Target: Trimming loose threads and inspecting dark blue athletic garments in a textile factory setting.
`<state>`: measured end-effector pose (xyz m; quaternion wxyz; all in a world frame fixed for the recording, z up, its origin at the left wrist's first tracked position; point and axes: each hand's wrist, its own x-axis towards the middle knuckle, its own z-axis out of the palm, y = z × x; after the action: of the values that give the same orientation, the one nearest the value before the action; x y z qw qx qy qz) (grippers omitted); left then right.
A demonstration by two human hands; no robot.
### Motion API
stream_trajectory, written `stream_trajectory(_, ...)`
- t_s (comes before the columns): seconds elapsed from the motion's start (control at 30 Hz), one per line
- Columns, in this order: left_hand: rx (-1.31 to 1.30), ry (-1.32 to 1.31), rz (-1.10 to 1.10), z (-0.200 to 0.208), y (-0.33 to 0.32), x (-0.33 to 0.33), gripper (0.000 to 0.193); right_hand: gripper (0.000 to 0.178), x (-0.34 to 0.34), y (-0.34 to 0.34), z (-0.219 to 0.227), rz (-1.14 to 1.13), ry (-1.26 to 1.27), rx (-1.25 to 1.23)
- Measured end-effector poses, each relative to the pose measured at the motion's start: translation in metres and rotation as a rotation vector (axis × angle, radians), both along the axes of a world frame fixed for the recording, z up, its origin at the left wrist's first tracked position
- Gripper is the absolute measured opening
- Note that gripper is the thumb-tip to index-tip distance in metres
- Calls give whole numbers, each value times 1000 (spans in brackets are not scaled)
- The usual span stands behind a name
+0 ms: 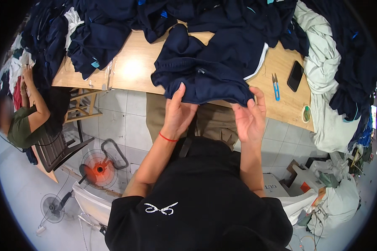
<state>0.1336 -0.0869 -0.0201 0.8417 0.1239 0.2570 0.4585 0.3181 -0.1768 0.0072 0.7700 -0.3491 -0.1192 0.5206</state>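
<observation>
A navy garment (197, 77) with a gathered waistband-like edge and a white strip along its right side lies bunched at the near edge of the table. Its near edge is lifted and stretched between my two hands. My left hand (179, 106) grips this edge with the thumb on top and the fingers underneath, partly hidden by the cloth. At the right corner, my right hand (251, 115) pinches the fabric between thumb and fingers. To the right of the garment lie blue-handled thread snips (276, 88) and a black phone (295, 76).
Piles of navy garments (98, 39) cover the far side of the wooden table (132, 71). Pale cloth (320, 62) hangs over its right end, near a small round object (306, 113). At left are a co-worker (27, 125), a chair (58, 148) and floor fans (99, 169).
</observation>
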Motion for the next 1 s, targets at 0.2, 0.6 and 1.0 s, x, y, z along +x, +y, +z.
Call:
stream_trajectory(0.2,90,82,-13,7,14,-39,50,35,-15,-13,-12,23,-608,-535)
stream_trajectory(0.6,285,29,-179,15,17,-63,61,42,-18,39,25,329,-1114,17)
stream_trajectory(1.0,296,381,58,19,-6,-32,29,35,-51,24,44,-193,-1730,360)
